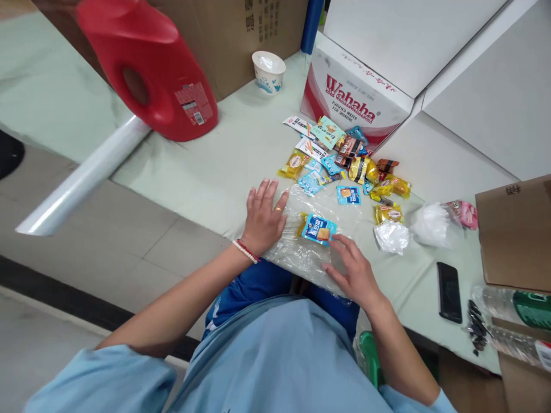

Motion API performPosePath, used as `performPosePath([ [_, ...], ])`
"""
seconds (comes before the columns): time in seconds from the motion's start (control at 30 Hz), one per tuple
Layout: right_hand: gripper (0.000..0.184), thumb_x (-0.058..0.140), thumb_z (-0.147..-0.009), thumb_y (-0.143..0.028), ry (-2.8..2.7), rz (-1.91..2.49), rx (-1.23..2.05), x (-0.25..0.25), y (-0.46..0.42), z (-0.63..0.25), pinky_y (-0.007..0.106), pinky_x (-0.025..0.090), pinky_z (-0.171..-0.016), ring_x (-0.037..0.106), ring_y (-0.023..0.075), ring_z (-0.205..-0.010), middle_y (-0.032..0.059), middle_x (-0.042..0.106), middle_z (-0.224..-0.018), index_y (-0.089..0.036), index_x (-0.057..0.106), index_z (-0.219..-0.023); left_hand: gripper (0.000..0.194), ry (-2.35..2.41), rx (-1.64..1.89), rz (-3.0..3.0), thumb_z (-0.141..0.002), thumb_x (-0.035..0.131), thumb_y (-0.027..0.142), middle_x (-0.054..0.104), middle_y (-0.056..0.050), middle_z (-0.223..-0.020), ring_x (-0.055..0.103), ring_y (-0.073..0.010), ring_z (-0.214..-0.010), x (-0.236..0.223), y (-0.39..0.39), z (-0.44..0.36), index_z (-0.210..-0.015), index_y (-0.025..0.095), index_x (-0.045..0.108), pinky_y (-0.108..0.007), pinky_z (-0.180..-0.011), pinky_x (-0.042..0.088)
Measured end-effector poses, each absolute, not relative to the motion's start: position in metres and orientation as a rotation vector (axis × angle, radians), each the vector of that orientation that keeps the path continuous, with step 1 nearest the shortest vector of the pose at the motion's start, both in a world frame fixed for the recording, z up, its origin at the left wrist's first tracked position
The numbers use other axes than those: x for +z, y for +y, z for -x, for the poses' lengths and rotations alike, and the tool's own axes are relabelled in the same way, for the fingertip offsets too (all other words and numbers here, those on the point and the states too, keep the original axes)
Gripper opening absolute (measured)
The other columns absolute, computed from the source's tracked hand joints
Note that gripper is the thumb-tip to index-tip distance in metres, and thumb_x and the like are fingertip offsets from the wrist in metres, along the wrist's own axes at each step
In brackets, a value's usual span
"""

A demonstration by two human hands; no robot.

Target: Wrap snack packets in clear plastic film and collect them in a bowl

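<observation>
A sheet of clear plastic wrap lies at the table's front edge before me. On it rests a blue snack packet, with a yellow-wrapped snack partly hidden under its left side. My left hand lies palm down at the left side of the wrap, fingers spread. To the right of the packet, my right hand has its thumb and fingers apart. Its fingertips are at the packet's right edge; whether they touch it I cannot tell. Another blue packet lies just beyond the wrap.
Several mixed snack packets are heaped before a Wahaha carton. A red jug and a white roll are at left, a paper bowl behind. Rightward lie white plastic bags, a phone and plastic bottles.
</observation>
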State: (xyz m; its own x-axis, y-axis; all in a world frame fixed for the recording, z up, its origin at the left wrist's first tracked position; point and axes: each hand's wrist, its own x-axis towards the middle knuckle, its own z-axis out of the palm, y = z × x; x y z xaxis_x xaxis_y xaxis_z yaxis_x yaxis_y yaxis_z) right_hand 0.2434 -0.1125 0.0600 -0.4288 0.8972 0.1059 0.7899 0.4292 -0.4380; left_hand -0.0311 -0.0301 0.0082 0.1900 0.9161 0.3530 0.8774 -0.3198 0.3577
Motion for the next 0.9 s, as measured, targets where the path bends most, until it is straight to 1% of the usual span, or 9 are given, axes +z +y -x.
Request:
performPosePath([
  [0.13,0.077,0.077,-0.088,-0.053,-2.513,1.450,0.508,0.042,-0.154,-0.257,0.060,0.051,-0.107,0.056,0.0371,-0.133,0.0169,0.050,-0.156,-0.030,0.048,-0.155,0.044,1.504,0.801,-2.563,-0.098,0.046,0.010,0.059,-0.009,-0.153,0.036,-0.0261,-0.157,0.008,-0.039,0.044,-0.134,0.029,0.063,-0.060,-0.130,0.015],
  [0.27,0.042,0.067,-0.097,-0.030,-2.447,1.507,0.486,0.024,-0.175,-0.263,0.057,0.053,-0.105,0.057,0.0338,-0.131,0.0143,0.058,-0.149,-0.028,0.063,-0.139,0.031,1.037,0.549,-2.623,-0.100,0.045,0.016,0.073,-0.011,-0.127,0.060,-0.0235,-0.135,0.010,-0.042,0.061,-0.119,0.023,0.069,-0.050,-0.123,0.037],
  [0.33,0.026,0.059,-0.100,-0.021,-2.347,1.474,0.503,0.021,-0.176,-0.266,0.052,0.056,-0.101,0.061,0.0301,-0.124,0.0131,0.065,-0.138,-0.026,0.071,-0.123,0.030,0.845,0.432,-2.591,-0.101,0.053,0.032,0.070,-0.015,-0.133,0.061,-0.0256,-0.133,0.013,-0.046,0.072,-0.125,0.020,0.067,-0.048,-0.121,0.041],
  [0.4,0.021,0.056,-0.101,-0.020,-2.244,1.418,0.565,0.023,-0.171,-0.270,0.048,0.057,-0.097,0.065,0.0271,-0.116,0.0118,0.069,-0.128,-0.026,0.074,-0.111,0.052,0.756,0.366,-2.567,-0.094,0.065,0.049,0.060,-0.019,-0.148,0.054,-0.0303,-0.141,0.014,-0.052,0.081,-0.136,0.020,0.061,-0.053,-0.123,0.038],
  [0.47,0.019,0.056,-0.102,-0.022,-2.133,1.385,0.660,0.030,-0.161,-0.275,0.044,0.058,-0.095,0.067,0.0248,-0.112,0.0104,0.071,-0.122,-0.026,0.074,-0.106,0.060,0.743,0.322,-2.572,-0.091,0.069,0.051,0.050,-0.020,-0.158,0.046,-0.0330,-0.148,0.013,-0.057,0.090,-0.140,0.020,0.058,-0.057,-0.126,0.032],
  [0.53,0.017,0.057,-0.102,-0.027,-2.019,1.390,0.770,0.039,-0.149,-0.281,0.042,0.058,-0.095,0.069,0.0233,-0.109,0.0096,0.073,-0.119,-0.025,0.073,-0.104,0.043,0.747,0.318,-2.564,-0.095,0.064,0.038,0.050,-0.019,-0.159,0.045,-0.0320,-0.150,0.012,-0.058,0.095,-0.134,0.020,0.063,-0.057,-0.126,0.032],
  [0.6,0.018,0.058,-0.102,-0.034,-1.933,1.419,0.876,0.048,-0.134,-0.287,0.040,0.057,-0.094,0.071,0.0224,-0.106,0.0090,0.074,-0.113,-0.024,0.074,-0.102,0.026,0.741,0.370,-2.489,-0.099,0.056,0.030,0.062,-0.016,-0.148,0.052,-0.0285,-0.144,0.014,-0.054,0.098,-0.119,0.021,0.071,-0.051,-0.122,0.040],
  [0.7,0.026,0.061,-0.099,-0.045,-1.843,1.497,0.979,0.056,-0.109,-0.294,0.036,0.056,-0.085,0.070,0.0216,-0.093,0.0073,0.074,-0.099,-0.023,0.074,-0.096,0.024,0.810,0.453,-2.237,-0.101,0.053,0.036,0.077,-0.009,-0.118,0.070,-0.0222,-0.117,0.022,-0.039,0.098,-0.100,0.022,0.073,-0.037,-0.104,0.055],
  [0.9,0.040,0.069,-0.086,-0.058,-1.593,1.629,1.117,0.051,-0.063,-0.295,0.027,0.043,-0.059,0.054,0.0150,-0.060,-0.0017,0.059,-0.065,-0.019,0.073,-0.094,0.031,1.290,0.672,-1.851,-0.090,0.061,0.048,0.079,-0.005,-0.093,0.072,-0.0206,-0.088,0.027,0.010,0.082,-0.091,0.019,0.073,-0.032,-0.085,0.056],
])
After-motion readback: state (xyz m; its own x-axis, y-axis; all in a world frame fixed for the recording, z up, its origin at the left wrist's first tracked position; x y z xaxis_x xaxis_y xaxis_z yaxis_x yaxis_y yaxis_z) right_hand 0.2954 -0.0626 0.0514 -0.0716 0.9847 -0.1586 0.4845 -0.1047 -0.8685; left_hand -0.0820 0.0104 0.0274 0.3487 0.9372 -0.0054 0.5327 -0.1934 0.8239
